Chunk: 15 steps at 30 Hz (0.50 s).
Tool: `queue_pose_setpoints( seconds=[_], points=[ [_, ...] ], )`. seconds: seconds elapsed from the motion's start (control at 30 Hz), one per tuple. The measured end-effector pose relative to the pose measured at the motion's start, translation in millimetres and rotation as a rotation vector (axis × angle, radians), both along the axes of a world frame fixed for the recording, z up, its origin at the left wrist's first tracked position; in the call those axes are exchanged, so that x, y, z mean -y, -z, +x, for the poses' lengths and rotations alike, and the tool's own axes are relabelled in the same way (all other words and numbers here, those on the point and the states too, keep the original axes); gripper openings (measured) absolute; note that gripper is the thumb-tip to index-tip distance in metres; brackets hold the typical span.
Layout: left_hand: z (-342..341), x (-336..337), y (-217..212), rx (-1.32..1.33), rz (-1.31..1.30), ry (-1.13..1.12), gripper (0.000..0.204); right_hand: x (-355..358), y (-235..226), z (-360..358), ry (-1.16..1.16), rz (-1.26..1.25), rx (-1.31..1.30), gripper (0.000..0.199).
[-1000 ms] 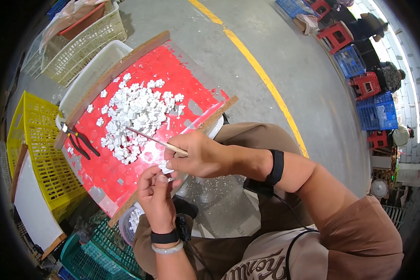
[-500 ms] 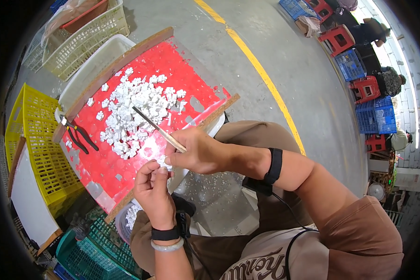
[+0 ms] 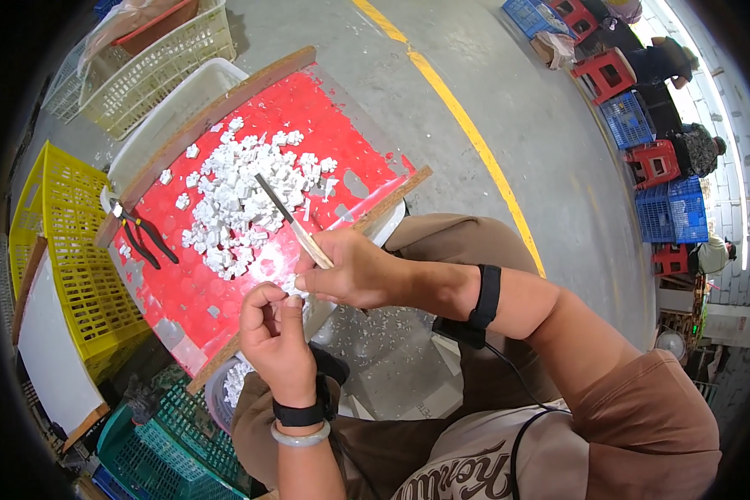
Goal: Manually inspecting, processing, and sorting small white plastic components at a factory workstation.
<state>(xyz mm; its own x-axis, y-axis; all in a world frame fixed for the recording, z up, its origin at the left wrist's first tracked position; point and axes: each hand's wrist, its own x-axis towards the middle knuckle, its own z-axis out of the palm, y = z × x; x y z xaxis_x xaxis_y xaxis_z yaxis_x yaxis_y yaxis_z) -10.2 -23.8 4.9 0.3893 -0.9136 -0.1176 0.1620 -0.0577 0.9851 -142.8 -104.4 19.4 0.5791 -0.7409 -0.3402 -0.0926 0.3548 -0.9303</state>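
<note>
My right hand (image 3: 350,268) is closed round the pale handle of a slim file (image 3: 277,198), its dark narrow blade pointing up and left over the red board (image 3: 154,292). Just below, at the board's near edge, my left hand (image 3: 277,342) pinches a small white piece (image 3: 292,287) between thumb and fingers; most of it is hidden. The two hands almost touch there. Beyond them a heap of small white knobbly pieces (image 3: 237,196) covers the middle of the board. Pliers with dark handles (image 3: 147,239) lie at its left side.
Wooden strips (image 3: 217,100) edge the board. Left of it stands a yellow crate (image 3: 92,267), with green baskets (image 3: 171,442) nearer me. A tub of white pieces (image 3: 218,392) sits below the board. A cream crate (image 3: 162,79) is behind. People, red stools (image 3: 606,73) and blue crates (image 3: 673,208) line the right.
The file's blade has swung a little to the right and steeper over the heap. My hands stay together at the same spot, with the view shifted slightly.
</note>
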Motion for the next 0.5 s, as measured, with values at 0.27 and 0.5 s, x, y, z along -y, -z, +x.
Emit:
queue_pose_setpoints(
  seconds=[0.27,0.5],
  points=[
    [1,-3,4,0.102,-0.104,0.031,0.016,2,-11,0,-0.042,0.111,0.041,0.010],
    [3,-3,1,-0.174,-0.018,0.009,0.025,2,-11,2,0.034,0.025,-0.006,0.010]
  ],
)
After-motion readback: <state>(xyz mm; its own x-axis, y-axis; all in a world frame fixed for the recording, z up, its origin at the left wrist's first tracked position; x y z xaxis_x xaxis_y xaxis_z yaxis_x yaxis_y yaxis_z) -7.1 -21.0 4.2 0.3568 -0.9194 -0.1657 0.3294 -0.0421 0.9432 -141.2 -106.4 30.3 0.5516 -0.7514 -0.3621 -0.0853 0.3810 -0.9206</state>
